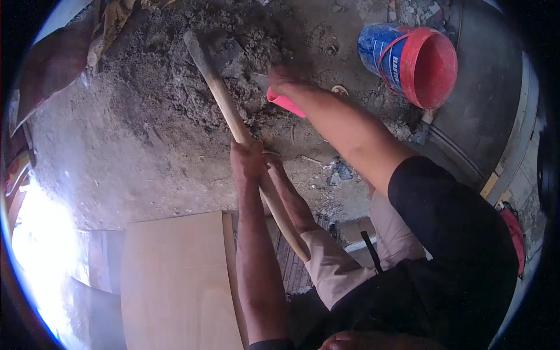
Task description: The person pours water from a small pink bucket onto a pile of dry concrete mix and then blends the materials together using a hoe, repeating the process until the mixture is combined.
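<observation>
My left hand (248,158) is wrapped round the middle of a long wooden handle (227,108). The handle lies diagonally, its dark upper end reaching the wet, lumpy grey mix (198,87) on the ground and its lower end beside my beige-clad leg. My right hand (282,79) is low over the right side of the mix, its fingers smeared by motion; whether it holds anything is unclear. Just below it shows a pink object (286,103), partly hidden by my forearm.
A blue bucket with a red rim (402,64) lies tipped at the upper right. A wooden board (175,280) stands at the lower left, near bright light. Crumpled sheeting (49,73) hangs at the upper left. Small debris (341,172) lies right of my left hand.
</observation>
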